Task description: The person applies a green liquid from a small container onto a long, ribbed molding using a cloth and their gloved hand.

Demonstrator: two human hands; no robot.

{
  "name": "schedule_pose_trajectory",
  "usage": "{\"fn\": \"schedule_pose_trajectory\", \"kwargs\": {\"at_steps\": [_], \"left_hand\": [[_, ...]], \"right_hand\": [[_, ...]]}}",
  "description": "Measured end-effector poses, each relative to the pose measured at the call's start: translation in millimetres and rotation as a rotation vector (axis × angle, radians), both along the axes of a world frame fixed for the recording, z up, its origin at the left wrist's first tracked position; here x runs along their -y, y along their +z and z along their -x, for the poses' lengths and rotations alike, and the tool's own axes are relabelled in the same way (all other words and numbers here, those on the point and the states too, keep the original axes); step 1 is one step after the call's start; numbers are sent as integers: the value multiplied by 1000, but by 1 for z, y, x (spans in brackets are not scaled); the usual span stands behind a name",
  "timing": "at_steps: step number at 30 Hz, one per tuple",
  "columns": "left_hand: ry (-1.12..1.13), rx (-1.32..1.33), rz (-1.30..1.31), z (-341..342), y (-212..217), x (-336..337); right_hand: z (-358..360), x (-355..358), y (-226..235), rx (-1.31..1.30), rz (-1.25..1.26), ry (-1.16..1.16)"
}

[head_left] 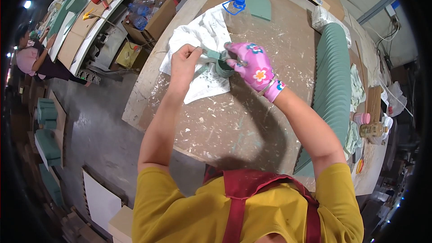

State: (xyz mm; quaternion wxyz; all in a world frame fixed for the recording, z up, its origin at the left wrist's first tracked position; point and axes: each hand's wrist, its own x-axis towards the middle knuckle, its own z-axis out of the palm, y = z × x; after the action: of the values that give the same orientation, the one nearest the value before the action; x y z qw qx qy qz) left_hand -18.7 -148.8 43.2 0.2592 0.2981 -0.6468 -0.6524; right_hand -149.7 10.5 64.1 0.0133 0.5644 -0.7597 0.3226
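Observation:
My bare left hand (183,61) pinches one end of a thin metal scraper blade (210,54) smeared with green paint. My right hand (253,65), in a pink flowered glove, grips the other end of a tool over a small round container of green paint (223,69). Both hands meet above a white rag and paper sheet (198,36) spotted with green, spread on a paint-spattered worktable (225,121). A clear plastic bottle with a blue cap (237,14) stands just beyond the hands.
A row of green ribbed panels (333,85) lies along the table's right side, an arched green board (258,5) at the far end. Jars (371,129) and rags sit at the right. To the left, a cardboard box of bottles (148,15) and another person (31,58) at a long bench.

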Motion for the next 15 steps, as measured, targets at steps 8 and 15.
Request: {"fn": "schedule_pose_trajectory", "kwargs": {"at_steps": [8,15], "left_hand": [[78,-38,-134,-15,-14,-5],[172,-188,-677,-21,-35,-26]], "right_hand": [[11,-13,-26,654,92,-174],[6,-19,-30,1607,164,-226]]}}
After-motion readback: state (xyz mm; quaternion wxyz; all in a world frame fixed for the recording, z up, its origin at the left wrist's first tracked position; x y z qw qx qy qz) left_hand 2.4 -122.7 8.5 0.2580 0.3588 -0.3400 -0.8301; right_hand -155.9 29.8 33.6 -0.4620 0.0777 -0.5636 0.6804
